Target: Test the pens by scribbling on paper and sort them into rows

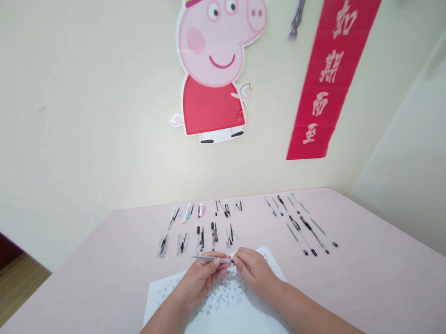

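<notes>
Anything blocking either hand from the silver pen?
Nothing visible. The left hand already holds the pen, and the right hand is right at its dark end with no object seen between. The paper lies below them, not in between.

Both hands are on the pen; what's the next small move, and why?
Probably a gentle pull with the right hand while the left hand steadies the pen: the left grips it, the right pinches near its dark end, and what look like loose pen parts lie on the table.
</notes>
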Action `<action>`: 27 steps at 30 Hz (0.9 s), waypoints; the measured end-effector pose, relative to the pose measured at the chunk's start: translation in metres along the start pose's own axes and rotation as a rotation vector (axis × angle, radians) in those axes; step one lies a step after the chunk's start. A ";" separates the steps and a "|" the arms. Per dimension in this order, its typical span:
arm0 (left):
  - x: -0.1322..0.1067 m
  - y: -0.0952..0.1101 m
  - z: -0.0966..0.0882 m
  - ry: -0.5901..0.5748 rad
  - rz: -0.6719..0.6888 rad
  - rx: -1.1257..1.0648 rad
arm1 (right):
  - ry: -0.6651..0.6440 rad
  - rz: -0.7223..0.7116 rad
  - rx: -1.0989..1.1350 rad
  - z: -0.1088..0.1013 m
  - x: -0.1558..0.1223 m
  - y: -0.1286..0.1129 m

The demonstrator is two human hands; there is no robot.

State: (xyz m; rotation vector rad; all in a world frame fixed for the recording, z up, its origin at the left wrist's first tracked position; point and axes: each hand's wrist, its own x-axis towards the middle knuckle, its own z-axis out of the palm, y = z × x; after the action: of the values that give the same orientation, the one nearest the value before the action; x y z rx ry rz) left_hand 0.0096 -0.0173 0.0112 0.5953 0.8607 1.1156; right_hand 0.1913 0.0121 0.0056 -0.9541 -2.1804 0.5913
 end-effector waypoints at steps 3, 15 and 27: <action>0.000 0.001 0.000 0.008 0.002 0.002 | 0.008 0.021 0.020 -0.001 0.000 0.000; -0.001 0.002 0.004 0.027 -0.002 -0.026 | 0.014 0.007 0.012 -0.002 0.000 -0.001; 0.000 0.001 0.002 0.016 0.002 -0.035 | 0.039 0.030 0.045 -0.003 -0.002 -0.004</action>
State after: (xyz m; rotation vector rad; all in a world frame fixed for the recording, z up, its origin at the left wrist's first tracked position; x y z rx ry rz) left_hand 0.0104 -0.0166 0.0128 0.5595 0.8528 1.1359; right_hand 0.1932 0.0083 0.0094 -0.9685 -2.1128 0.6279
